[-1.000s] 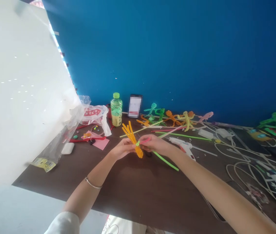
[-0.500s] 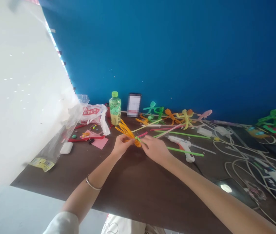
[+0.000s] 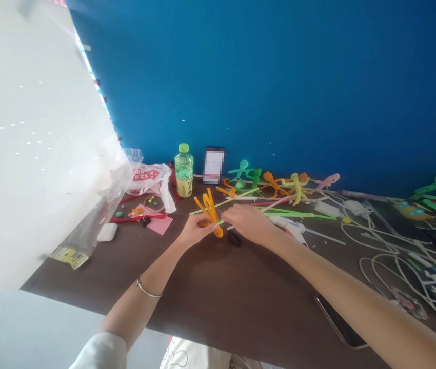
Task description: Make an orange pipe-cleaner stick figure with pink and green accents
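Observation:
My left hand point(image 3: 196, 230) is closed round a bundle of orange pipe cleaners point(image 3: 209, 206). Their looped strands stick up above the fingers, and a thick orange end shows below the thumb. Against the bundle, a short bit of green pipe cleaner point(image 3: 221, 222) shows between the two hands. My right hand point(image 3: 251, 224) is closed at the green piece, its fingertips partly hidden. Just under that hand lies a dark, loop-shaped thing point(image 3: 234, 237), too blurred to name. Long green pipe cleaners point(image 3: 302, 213) lie behind the right wrist.
A green-capped bottle point(image 3: 184, 171) and a propped phone point(image 3: 214, 166) stand near the blue wall. Pipe-cleaner figures point(image 3: 298, 188) line the back. A glue gun point(image 3: 293, 230) is partly behind my right arm. Cables point(image 3: 372, 256) cover the right; plastic bags point(image 3: 149, 179) lie left.
The orange bundle has tilted more upright in my left hand. My right hand has shifted slightly right and up. The dark loop now shows beneath it, and a phone's edge under my right forearm.

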Tool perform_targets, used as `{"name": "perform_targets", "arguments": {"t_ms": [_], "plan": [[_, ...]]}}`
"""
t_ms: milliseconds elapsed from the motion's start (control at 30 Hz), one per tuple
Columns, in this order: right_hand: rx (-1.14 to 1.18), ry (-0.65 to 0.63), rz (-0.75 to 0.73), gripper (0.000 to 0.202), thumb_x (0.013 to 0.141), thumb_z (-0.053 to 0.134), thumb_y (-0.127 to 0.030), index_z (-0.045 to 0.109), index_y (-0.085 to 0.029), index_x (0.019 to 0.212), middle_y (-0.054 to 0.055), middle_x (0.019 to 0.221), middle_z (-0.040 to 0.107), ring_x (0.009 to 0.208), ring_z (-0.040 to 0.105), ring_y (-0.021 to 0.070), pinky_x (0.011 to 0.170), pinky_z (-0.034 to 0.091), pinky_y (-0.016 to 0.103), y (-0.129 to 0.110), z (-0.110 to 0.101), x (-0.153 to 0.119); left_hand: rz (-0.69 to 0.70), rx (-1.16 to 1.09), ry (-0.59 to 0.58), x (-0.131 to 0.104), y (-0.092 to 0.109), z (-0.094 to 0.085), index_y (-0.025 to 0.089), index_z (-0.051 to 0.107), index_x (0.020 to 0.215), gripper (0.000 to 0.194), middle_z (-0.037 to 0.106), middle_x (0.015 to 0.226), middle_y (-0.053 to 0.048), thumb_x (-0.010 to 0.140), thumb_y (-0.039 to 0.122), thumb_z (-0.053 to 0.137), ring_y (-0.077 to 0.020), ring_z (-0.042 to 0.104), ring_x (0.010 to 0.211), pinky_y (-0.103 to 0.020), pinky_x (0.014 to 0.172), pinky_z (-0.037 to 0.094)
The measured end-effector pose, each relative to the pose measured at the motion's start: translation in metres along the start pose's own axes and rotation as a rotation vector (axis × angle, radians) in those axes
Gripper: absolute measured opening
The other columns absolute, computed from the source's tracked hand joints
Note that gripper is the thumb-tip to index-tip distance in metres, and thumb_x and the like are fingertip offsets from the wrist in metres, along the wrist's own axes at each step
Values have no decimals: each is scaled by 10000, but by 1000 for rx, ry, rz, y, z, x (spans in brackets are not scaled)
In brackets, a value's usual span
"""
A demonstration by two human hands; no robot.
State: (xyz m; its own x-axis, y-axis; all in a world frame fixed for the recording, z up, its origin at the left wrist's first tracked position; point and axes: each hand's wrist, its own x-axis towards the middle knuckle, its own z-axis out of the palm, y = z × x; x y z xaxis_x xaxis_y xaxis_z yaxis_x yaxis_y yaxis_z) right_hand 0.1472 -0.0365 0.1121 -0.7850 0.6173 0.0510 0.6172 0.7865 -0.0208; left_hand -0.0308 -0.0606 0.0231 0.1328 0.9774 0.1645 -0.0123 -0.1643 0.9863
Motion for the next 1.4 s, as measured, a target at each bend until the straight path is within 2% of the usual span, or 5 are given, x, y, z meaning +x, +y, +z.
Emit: {"name": "perform_targets", "arguments": {"t_ms": [233, 367, 633, 1000, 1400], "plan": [[1053, -373, 183, 262, 733, 563, -418, 617, -162, 758, 18, 679, 607, 561, 490, 106, 528, 332, 233, 13, -9, 2, -216, -399, -329, -7, 5, -3, 125, 671, 738, 217, 619, 643, -34, 593, 273, 736, -94, 528, 545, -238, 560, 410], [1421, -140, 409, 320, 653, 613, -467, 561, -155, 702, -44, 515, 458, 428, 349, 61, 424, 214, 213, 1, 20, 1, -216, -571, -190, -6, 5, 2, 135, 652, 731, 223, 594, 640, -13, 585, 278, 741, -81, 512, 550, -221, 540, 384], [443, 96, 398, 264, 834, 390, -271, 583, -171, 685, 14, 624, 560, 577, 499, 136, 529, 318, 243, -23, 31, -10, -66, -115, 251, -1, 1, 9, 130, 639, 631, 215, 583, 563, -2, 610, 335, 697, -64, 446, 451, -203, 441, 345], [-254, -1, -149, 244, 762, 403, 8, 579, -139, 845, 86, 812, 612, 699, 542, 171, 570, 315, 261, -3, 11, -11, -79, 12, 12, -1, -4, 6, 114, 661, 733, 255, 624, 644, -45, 635, 349, 674, -60, 453, 418, -196, 409, 375], [1638, -267, 481, 242, 646, 660, -341, 504, -158, 667, -35, 576, 500, 422, 307, 31, 416, 184, 196, 6, 17, -8, -106, -341, -277, -8, 12, 5, 120, 662, 717, 261, 574, 630, -22, 608, 351, 711, -73, 455, 507, -229, 495, 381]]}}
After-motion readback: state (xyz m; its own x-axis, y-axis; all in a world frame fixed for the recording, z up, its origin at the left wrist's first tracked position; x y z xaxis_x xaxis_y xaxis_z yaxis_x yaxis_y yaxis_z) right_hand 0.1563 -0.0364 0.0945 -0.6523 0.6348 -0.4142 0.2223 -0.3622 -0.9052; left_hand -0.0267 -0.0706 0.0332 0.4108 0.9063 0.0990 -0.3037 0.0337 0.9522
